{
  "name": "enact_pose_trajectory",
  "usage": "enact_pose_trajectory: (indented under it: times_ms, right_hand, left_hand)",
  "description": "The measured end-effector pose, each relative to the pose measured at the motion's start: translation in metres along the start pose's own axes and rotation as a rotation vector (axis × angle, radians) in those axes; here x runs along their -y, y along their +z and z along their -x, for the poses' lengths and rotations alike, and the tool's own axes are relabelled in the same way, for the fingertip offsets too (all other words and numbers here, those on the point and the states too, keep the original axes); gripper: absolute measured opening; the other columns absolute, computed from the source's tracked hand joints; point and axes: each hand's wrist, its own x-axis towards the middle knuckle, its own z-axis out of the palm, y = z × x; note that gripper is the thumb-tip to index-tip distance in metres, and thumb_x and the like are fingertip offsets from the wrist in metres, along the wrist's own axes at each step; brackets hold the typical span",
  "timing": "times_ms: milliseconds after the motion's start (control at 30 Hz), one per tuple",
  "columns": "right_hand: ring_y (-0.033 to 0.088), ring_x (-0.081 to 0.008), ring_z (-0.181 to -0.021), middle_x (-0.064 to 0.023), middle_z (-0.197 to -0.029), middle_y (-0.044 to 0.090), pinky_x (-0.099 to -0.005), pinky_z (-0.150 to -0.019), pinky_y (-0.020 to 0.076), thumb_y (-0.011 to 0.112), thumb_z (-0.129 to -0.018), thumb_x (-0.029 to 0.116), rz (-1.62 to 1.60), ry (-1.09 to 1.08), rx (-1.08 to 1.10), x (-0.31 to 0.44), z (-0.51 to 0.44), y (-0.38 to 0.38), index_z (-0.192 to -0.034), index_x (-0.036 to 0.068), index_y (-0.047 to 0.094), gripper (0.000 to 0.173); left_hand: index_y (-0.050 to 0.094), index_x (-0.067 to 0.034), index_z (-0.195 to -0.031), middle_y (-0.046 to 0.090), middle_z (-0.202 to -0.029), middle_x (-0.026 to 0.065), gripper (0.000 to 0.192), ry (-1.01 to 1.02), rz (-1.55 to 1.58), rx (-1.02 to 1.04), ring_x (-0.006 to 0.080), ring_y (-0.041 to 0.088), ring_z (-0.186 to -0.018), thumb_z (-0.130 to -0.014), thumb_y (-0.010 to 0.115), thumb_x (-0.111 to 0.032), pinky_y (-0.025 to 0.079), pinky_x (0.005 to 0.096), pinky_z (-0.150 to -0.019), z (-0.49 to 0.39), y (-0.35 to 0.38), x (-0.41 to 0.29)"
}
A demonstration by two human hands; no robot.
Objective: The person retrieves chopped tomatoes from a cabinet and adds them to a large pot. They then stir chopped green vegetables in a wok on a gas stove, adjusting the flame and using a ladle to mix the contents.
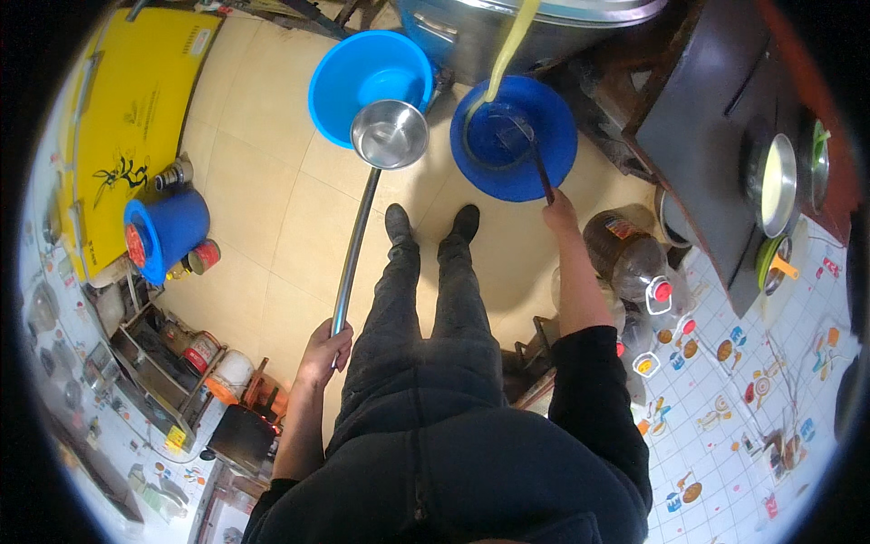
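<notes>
My left hand (pixel 326 350) is closed around the long metal handle of a ladle (pixel 390 134), whose round steel bowl hangs over the near rim of a light blue plastic basin (pixel 326 88). My right hand (pixel 560 212) grips the dark handle of a utensil (pixel 539 160); its metal head lies inside a dark blue basin (pixel 564 129) and its exact kind is unclear. A yellowish hose (pixel 506 58) runs down into that dark blue basin from a large metal pot (pixel 469 44) at the top.
Large plastic bottles (pixel 622 251) stand by my right arm, below a dark tabletop (pixel 700 143) with bowls. On the left are a yellow panel (pixel 136 122), a blue bucket (pixel 187 217), a can (pixel 204 256) and a metal rack (pixel 146 360). Tiled floor (pixel 299 224) lies around my feet.
</notes>
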Motion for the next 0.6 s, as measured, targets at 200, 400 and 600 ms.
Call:
enact_pose_trajectory:
  times_ms: [200, 400, 600]
  right_hand:
    - [0.066, -0.0349, -0.091, -0.0205, -0.102, 0.067, -0.0446, -0.08, 0.0512, 0.053, -0.082, 0.012, 0.043, -0.024, 0.2, 0.007, -0.028, -0.055, -0.112, 0.006, 0.064, 0.033]
    - [0.069, -0.0231, -0.08, -0.0128, -0.091, 0.07, -0.0343, -0.07, 0.0532, 0.066, -0.084, 0.026, 0.231, -0.132, 0.04, 0.06, -0.111, -0.101, -0.117, 0.007, 0.063, 0.038]
    - [0.062, -0.0355, -0.103, -0.0192, -0.112, 0.065, -0.0431, -0.086, 0.0504, 0.067, -0.084, 0.042, -0.054, -0.104, -0.403, 0.084, -0.176, -0.078, -0.121, 0.005, 0.059, 0.053]
  left_hand:
    - [0.049, -0.003, -0.093, 0.047, -0.062, 0.0002, 0.013, 0.0, -0.001, 0.004, 0.0087, 0.043, -0.042, -0.09, 0.059, -0.011, 0.033, 0.0231, -0.036, -0.001, 0.0, 0.007]
    - [0.05, -0.003, -0.092, 0.047, -0.062, 0.0001, 0.012, -0.009, -0.035, -0.03, 0.0087, 0.044, -0.043, -0.09, 0.059, -0.011, 0.034, 0.0225, -0.037, -0.001, 0.004, 0.014]
    - [0.051, -0.002, -0.092, 0.047, -0.06, -0.0004, 0.014, -0.017, -0.004, -0.098, 0.0084, 0.043, -0.042, -0.088, 0.06, -0.012, 0.034, 0.0223, -0.037, 0.0, 0.011, 0.022]
